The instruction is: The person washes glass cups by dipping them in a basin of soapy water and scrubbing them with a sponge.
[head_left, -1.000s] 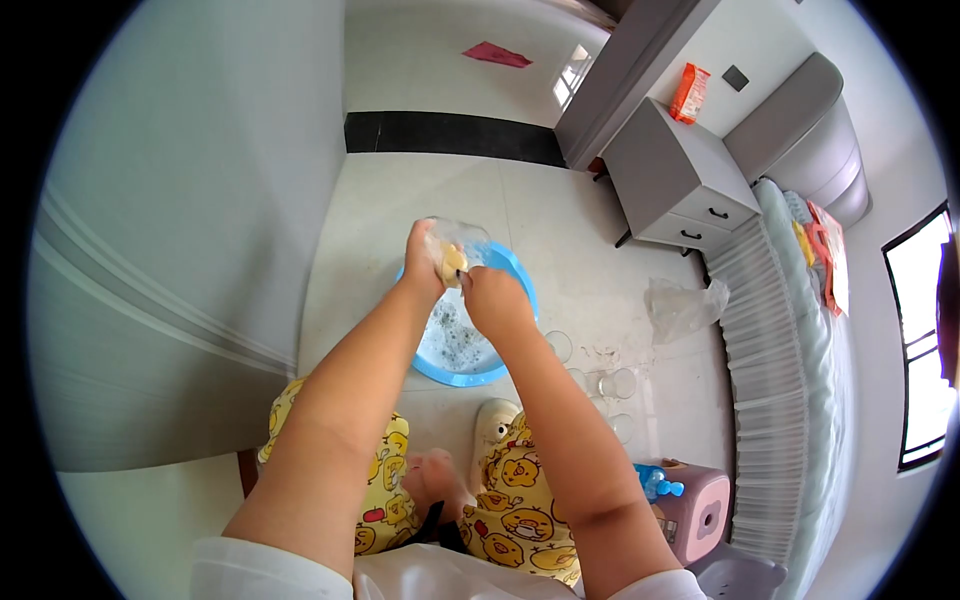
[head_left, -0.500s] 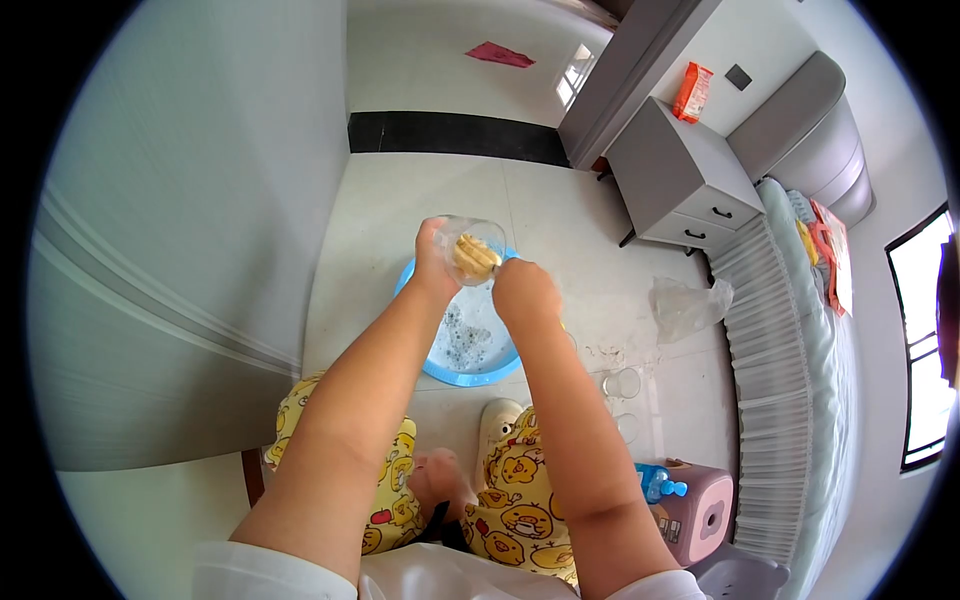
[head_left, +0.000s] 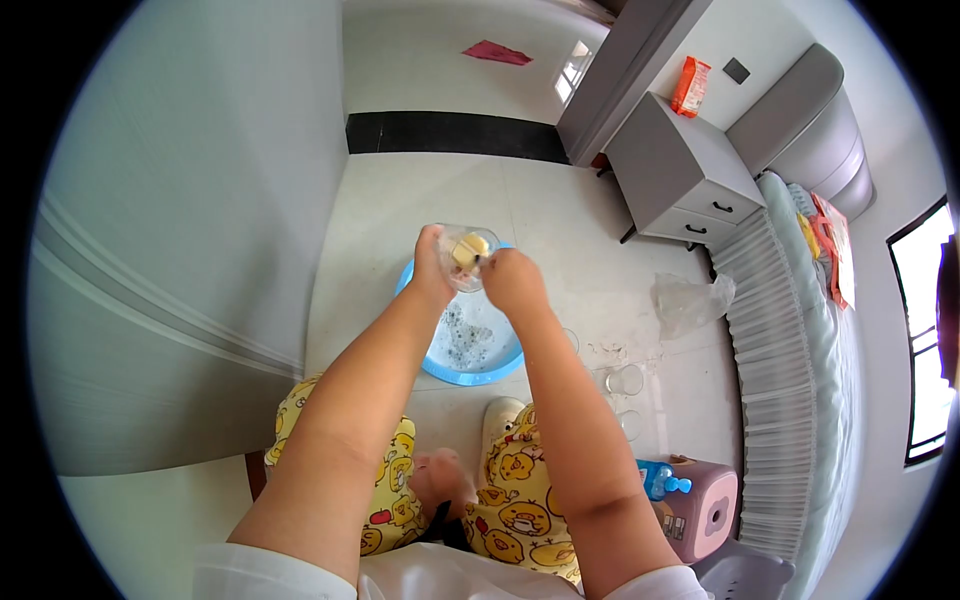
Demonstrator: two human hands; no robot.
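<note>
My left hand [head_left: 432, 262] is wrapped round a clear glass [head_left: 482, 236], held tilted over a blue basin [head_left: 472, 377]. A pale yellow sponge [head_left: 470, 250] shows inside the glass. My right hand [head_left: 514, 280] is closed at the glass's right edge, on a dark-tipped handle that seems to belong to the sponge; most of it is hidden by the fingers. Suds and whitish water [head_left: 468, 335] lie in the basin, just beneath both hands.
Several clear glasses [head_left: 625, 379] stand or lie on the floor right of the basin. Beyond them is a crumpled plastic bag [head_left: 690, 304]. A blue bottle [head_left: 660, 480] sits by a pink stool [head_left: 703, 515]. A grey nightstand [head_left: 680, 170] stands beside the bed [head_left: 790, 350].
Over the last second, the glass and both hands moved slightly right. The glass's opening turned more into view, then the sponge shifted inside it as my right hand moved a little left.
</note>
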